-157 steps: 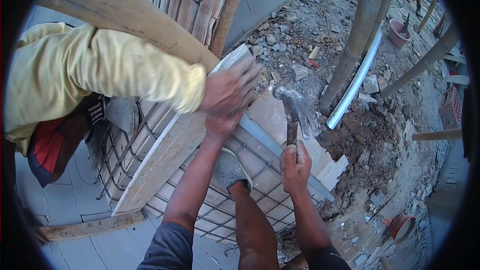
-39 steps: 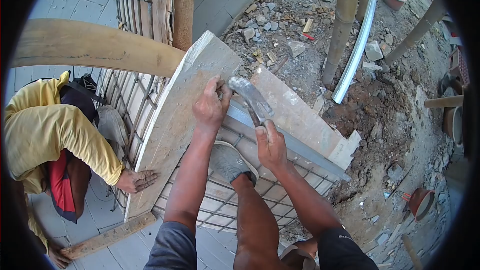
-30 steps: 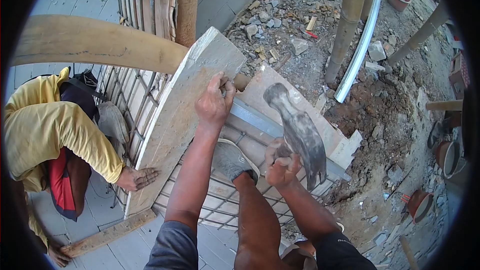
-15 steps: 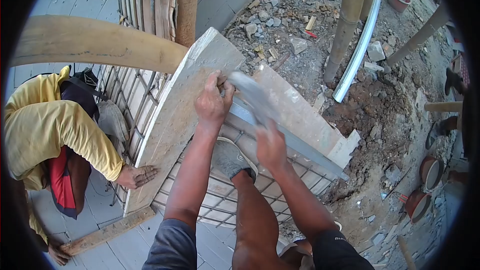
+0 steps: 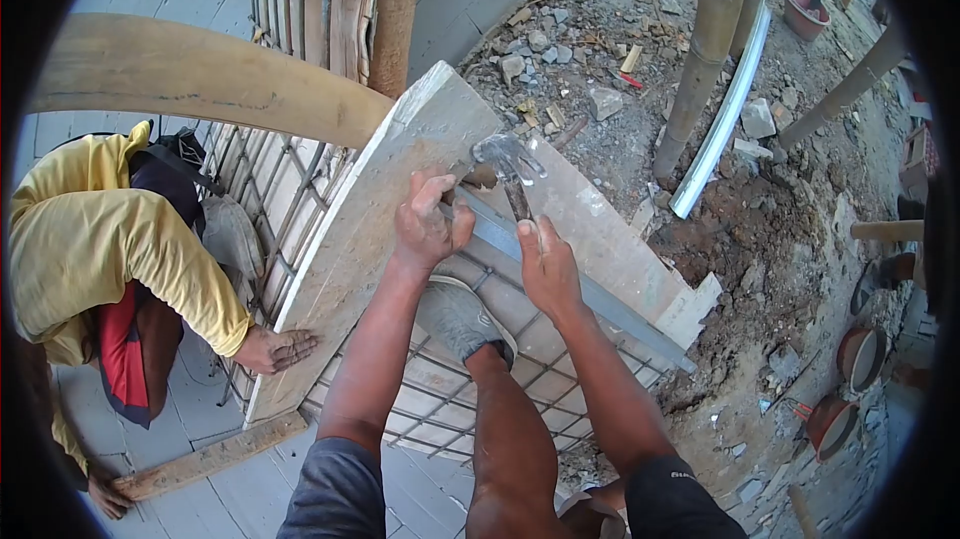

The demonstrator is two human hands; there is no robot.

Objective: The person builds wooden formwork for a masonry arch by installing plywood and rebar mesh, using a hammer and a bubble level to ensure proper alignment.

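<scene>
My right hand [image 5: 549, 267] grips the handle of a claw hammer [image 5: 512, 161], its metal head up by the corner of a dusty board [image 5: 345, 249]. Just left of the hammer, my left hand [image 5: 430, 221] is curled over that board with fingers bent together; whatever is in them, if anything, is hidden. A second board [image 5: 605, 214] meets the first near the hammer. Along its lower side runs a grey metal bar [image 5: 600, 289]. My shoe [image 5: 462, 319] rests between the boards, over a grid of steel rebar [image 5: 425, 394].
At left, a crouching co-worker in yellow sleeves presses a hand [image 5: 275, 349] on the board's lower part; the other hand touches a wooden strip [image 5: 205, 456]. A curved beam [image 5: 210, 79] enters from the left. Bamboo poles [image 5: 700, 59], rubble and buckets [image 5: 833, 426] stand at right.
The hammer, blurred half a second ago, now shows sharply with its head near the boards' joint. My left hand's fingers have shifted slightly. The view has moved a little.
</scene>
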